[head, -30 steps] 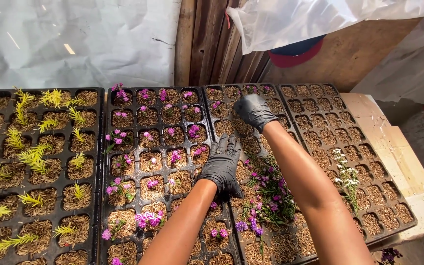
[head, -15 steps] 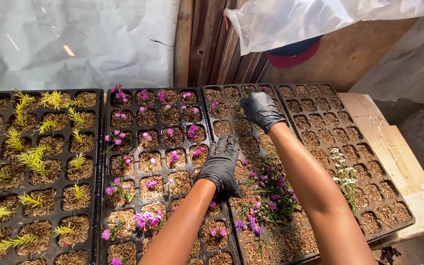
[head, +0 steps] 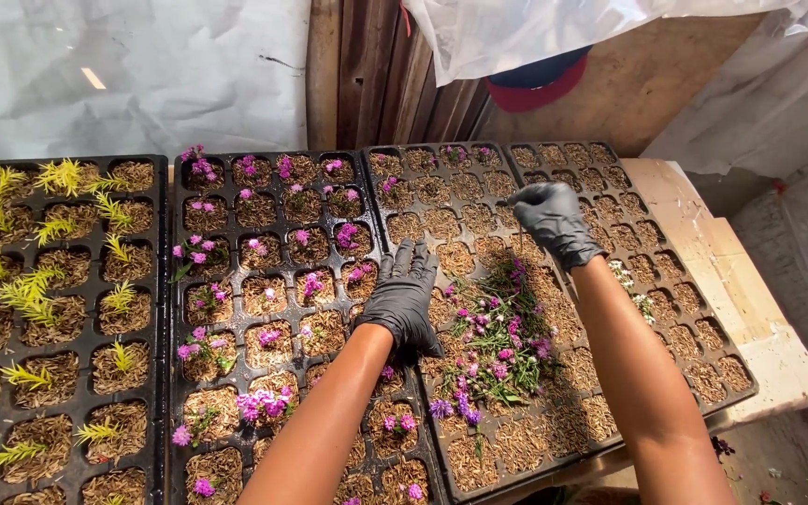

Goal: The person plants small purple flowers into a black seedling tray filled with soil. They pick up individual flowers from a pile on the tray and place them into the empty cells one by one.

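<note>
Both my hands wear black gloves. My left hand (head: 404,299) rests flat, fingers spread, on the seam between two black seedling trays. My right hand (head: 552,220) is further back over the third tray (head: 441,449), its fingers pinched on a thin cutting stem (head: 519,234) that points down into a cell. A loose heap of purple-flowered cuttings (head: 496,337) lies on that tray between my forearms. The tray (head: 172,337) to the left holds pink and purple flower cuttings in most cells.
A tray of yellow-green cuttings (head: 156,281) sits at far left. A fourth tray (head: 741,397) at right holds mostly bare husk filling and a few white flowers (head: 630,285). A wooden board edge (head: 741,309), plastic sheeting (head: 123,75) and wooden planks (head: 376,75) surround the trays.
My right hand has shifted slightly right and toward me over the third tray. My left hand has stayed in place on the tray seam.
</note>
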